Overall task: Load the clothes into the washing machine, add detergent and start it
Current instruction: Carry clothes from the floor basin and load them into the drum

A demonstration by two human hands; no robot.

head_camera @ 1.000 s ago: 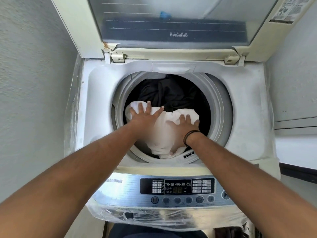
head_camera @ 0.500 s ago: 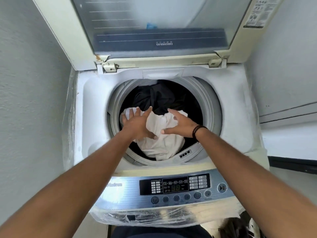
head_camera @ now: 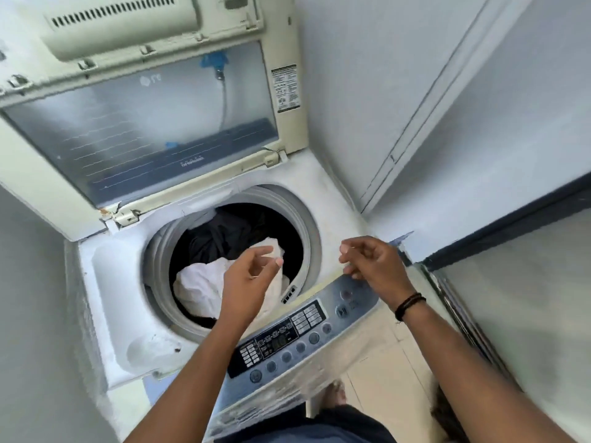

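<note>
White cloth [head_camera: 204, 289], soft and crumpled, lies inside the round drum [head_camera: 160, 260] of the top-loading washing machine [head_camera: 105, 298], at the front of the opening. Behind it lies a dark garment [head_camera: 224, 235], also wrinkled. The drum has a smooth grey plastic ring around its mouth. Left hand [head_camera: 248, 276] hovers above the white cloth with fingers loosely curled, holding nothing. Right hand [head_camera: 372, 259] hangs over the right front corner of the machine, fingers relaxed and a little bent, also holding nothing; a dark band [head_camera: 409, 305] circles its wrist. At the front is the silver control panel [head_camera: 287, 340] with round buttons and a dark display. The lid [head_camera: 144, 123], with a clear window, stands raised behind the drum.
</note>
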